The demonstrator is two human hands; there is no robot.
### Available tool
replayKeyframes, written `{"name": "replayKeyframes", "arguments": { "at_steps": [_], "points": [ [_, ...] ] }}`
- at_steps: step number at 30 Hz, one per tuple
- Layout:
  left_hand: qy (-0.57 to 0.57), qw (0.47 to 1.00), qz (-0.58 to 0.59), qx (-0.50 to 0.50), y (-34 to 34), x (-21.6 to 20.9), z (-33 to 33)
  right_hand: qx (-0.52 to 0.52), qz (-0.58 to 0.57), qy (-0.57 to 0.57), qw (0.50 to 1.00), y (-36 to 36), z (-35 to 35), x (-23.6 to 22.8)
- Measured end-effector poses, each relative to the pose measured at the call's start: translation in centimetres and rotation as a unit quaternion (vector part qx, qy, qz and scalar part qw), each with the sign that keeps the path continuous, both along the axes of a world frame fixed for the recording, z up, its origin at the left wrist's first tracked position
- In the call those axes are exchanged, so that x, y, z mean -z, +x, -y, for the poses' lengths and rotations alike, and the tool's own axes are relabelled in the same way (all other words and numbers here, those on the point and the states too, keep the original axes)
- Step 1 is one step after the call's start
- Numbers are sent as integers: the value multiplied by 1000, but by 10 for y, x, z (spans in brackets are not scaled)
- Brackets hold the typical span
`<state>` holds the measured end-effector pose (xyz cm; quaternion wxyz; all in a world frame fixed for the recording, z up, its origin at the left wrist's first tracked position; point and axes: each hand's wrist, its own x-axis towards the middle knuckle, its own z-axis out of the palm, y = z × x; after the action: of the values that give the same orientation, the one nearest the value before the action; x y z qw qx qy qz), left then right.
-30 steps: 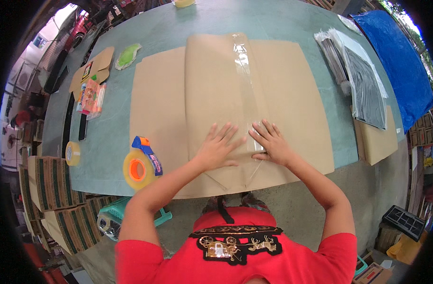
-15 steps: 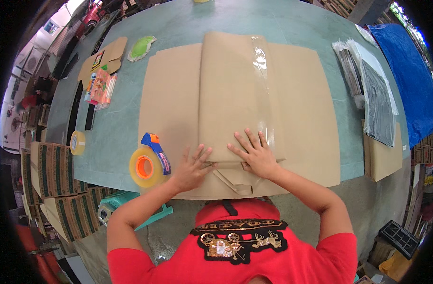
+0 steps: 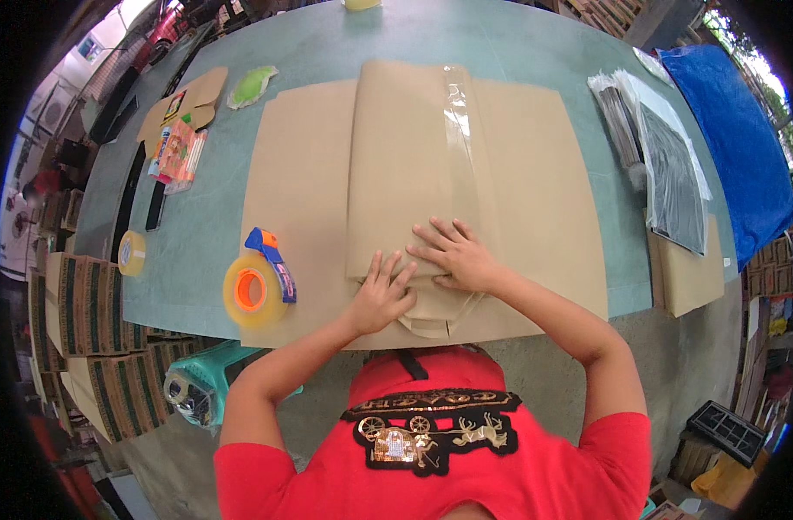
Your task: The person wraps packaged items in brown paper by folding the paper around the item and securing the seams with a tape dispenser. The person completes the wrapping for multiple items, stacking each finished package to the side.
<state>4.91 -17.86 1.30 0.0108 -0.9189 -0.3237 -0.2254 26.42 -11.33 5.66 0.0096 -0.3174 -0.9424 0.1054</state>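
A long parcel wrapped in brown paper (image 3: 401,156) lies lengthwise in front of me, on a wider flat brown sheet (image 3: 301,173). Shiny clear tape (image 3: 456,113) runs along its upper side, right of the middle. My left hand (image 3: 382,295) presses on the near left end of the wrap, fingers stretched out. My right hand (image 3: 459,258) lies flat near the same end, fingers spread, close beside the left. Between the hands and the table's front edge, a folded paper flap (image 3: 435,324) juts toward me. Whatever is inside the wrap is hidden.
Left of the sheet stands a tape dispenser (image 3: 255,290) in blue and orange; a tape roll (image 3: 131,253) lies farther left. Plastic-wrapped dark panels (image 3: 673,160) and a brown package (image 3: 695,269) sit at the right edge. Stacked cartons (image 3: 97,308) stand at lower left.
My left hand has moved right, onto the near end of the wrap. The paper fold there has shifted and lies lower. My right hand stays flat, and the whole view has drifted slightly.
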Motion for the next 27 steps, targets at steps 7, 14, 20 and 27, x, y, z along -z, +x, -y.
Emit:
{"name": "replayKeyframes", "arguments": {
  "at_steps": [7, 14, 20, 27],
  "points": [
    [-42, 999, 10, -16, 0, -12, -10, -7, -78, 33, 996, 28, 9, 19],
    [-87, 990, 72, -88, 0, -17, -19, 21, -100, 139, 985, 39, 19, 11],
    [-102, 977, 79, -171, 11, -40, -60, 121, -120, -108, 979, 15, -17, -11],
    [-17, 944, 38, -327, 26, -14, -71, 165, -348, -137, 913, -27, 6, -7]
  ]
}}
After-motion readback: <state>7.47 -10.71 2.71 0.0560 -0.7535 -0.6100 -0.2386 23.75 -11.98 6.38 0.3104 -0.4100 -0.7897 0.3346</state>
